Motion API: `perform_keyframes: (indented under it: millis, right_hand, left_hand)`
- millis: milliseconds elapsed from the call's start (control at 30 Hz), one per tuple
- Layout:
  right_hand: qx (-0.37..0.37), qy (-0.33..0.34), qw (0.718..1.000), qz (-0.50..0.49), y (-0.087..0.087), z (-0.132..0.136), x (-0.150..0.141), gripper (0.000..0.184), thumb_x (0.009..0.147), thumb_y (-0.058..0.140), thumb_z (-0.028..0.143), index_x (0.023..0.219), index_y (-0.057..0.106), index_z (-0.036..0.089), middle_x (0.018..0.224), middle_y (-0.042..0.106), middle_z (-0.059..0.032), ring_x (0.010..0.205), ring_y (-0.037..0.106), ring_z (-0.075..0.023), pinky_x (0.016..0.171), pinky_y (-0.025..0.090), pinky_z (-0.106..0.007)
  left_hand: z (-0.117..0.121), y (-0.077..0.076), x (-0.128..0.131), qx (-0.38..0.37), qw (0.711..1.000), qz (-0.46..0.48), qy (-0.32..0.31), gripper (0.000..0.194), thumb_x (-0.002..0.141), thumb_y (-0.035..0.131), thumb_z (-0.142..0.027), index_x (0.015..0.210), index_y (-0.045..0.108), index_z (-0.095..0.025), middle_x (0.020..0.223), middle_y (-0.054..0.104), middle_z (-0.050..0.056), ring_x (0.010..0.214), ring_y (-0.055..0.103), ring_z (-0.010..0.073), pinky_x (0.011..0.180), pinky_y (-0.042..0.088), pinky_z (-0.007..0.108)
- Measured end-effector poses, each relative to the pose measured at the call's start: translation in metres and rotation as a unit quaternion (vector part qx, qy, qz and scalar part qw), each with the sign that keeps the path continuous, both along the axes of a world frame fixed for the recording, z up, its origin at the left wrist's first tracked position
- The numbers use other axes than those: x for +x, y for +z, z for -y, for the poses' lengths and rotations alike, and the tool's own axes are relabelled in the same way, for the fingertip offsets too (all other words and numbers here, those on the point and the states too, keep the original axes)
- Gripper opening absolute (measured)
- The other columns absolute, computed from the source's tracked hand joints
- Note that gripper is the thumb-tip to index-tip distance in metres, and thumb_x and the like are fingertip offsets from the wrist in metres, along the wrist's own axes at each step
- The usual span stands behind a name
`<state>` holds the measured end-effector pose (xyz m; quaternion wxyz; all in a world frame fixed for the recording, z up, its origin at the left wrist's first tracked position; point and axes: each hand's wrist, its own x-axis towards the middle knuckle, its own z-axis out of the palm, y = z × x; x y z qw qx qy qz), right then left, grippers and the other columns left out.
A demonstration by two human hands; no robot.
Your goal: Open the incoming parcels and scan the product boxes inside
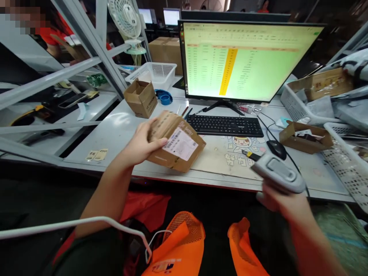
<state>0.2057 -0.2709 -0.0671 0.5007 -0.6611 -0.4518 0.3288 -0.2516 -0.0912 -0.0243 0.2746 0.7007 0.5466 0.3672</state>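
Note:
My left hand (143,142) is closed on the left end of a taped cardboard box (161,157), thumb on its front face. The box is tilted at the table's front edge, and a white label (181,144) with a barcode faces me. On the right, my right hand (277,197) is wrapped round a grey barcode scanner (277,172), held above the table edge with its head pointing left. Just beyond the scanner head lies a cutter (250,155) with a yellow-and-black end. A black mouse (276,149) sits right behind the scanner.
A monitor (247,61) stands behind a black keyboard (224,125). An open small carton (140,99) and blue tape (165,97) are at left. White baskets (345,161) and a shallow open box (304,138) line the right. A metal frame (86,50) rises at left; a person's red sleeve shows beyond.

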Motion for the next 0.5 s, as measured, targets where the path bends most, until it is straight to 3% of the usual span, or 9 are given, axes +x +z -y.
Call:
perform_keyframes:
  millis: [67,133,233,300,367,467,500]
  right_hand:
    - [0.036,0.101,0.994,-0.002,0.012,-0.009,-0.053,0.051,0.075,0.089,0.043,0.121,0.077,0.023,0.112,0.079,-0.0085,0.098,0.076,-0.0300,0.081,0.069,-0.041]
    - [0.060,0.198,0.978,-0.004,0.022,-0.018,-0.091,0.049,0.080,0.086,0.040,0.125,0.077,0.025,0.122,0.078,-0.0083,0.111,0.075,-0.0311,0.096,0.066,-0.044]
    - [0.052,0.228,0.972,0.002,0.026,-0.022,-0.096,0.046,0.081,0.085,0.040,0.124,0.077,0.025,0.119,0.078,-0.0082,0.110,0.075,-0.0312,0.098,0.065,-0.045]
    - [0.014,0.152,0.988,0.018,0.017,-0.018,-0.062,0.045,0.078,0.087,0.045,0.116,0.078,0.023,0.102,0.080,-0.0086,0.095,0.077,-0.0312,0.085,0.068,-0.044]
    - [-0.046,0.030,0.997,0.046,0.002,-0.014,-0.006,0.045,0.073,0.088,0.052,0.104,0.078,0.021,0.084,0.078,-0.0084,0.079,0.076,-0.0312,0.069,0.067,-0.043]
    - [-0.130,-0.133,0.979,0.089,-0.027,-0.013,0.097,0.047,0.066,0.087,0.063,0.087,0.076,0.022,0.079,0.076,-0.0143,0.069,0.074,-0.0350,0.056,0.061,-0.045]
    - [-0.163,-0.149,0.970,0.106,-0.036,-0.015,0.130,0.046,0.066,0.085,0.064,0.083,0.075,0.023,0.076,0.075,-0.0169,0.065,0.072,-0.0370,0.051,0.057,-0.046]
  left_hand:
    - [-0.006,0.011,0.021,-0.006,0.999,-0.049,-0.019,0.113,0.070,0.084,-0.071,0.163,0.043,-0.022,0.160,0.044,0.016,0.153,0.036,0.0478,0.131,0.024,0.067]
    - [-0.010,0.019,0.034,-0.009,0.997,-0.072,-0.033,0.113,0.073,0.082,-0.071,0.165,0.040,-0.022,0.160,0.044,0.016,0.154,0.034,0.0485,0.130,0.024,0.068]
    - [-0.005,0.020,0.025,0.001,0.997,-0.066,-0.032,0.109,0.074,0.080,-0.071,0.164,0.041,-0.025,0.160,0.044,0.014,0.155,0.034,0.0479,0.131,0.024,0.067]
    - [0.003,0.011,0.003,-0.002,1.000,-0.029,-0.012,0.109,0.072,0.081,-0.073,0.163,0.043,-0.026,0.162,0.045,0.013,0.155,0.035,0.0464,0.132,0.025,0.065]
    - [0.012,-0.008,-0.025,-0.012,0.999,0.051,0.008,0.114,0.068,0.081,-0.078,0.163,0.042,-0.028,0.163,0.047,0.012,0.154,0.039,0.0447,0.132,0.029,0.062]
    - [0.023,-0.051,-0.061,0.002,0.980,0.185,0.065,0.116,0.061,0.081,-0.085,0.160,0.043,-0.037,0.163,0.050,0.008,0.150,0.046,0.0437,0.128,0.039,0.059]
    - [0.026,-0.067,-0.071,0.004,0.972,0.214,0.092,0.117,0.057,0.081,-0.086,0.159,0.043,-0.041,0.162,0.051,0.006,0.149,0.049,0.0446,0.126,0.043,0.060]
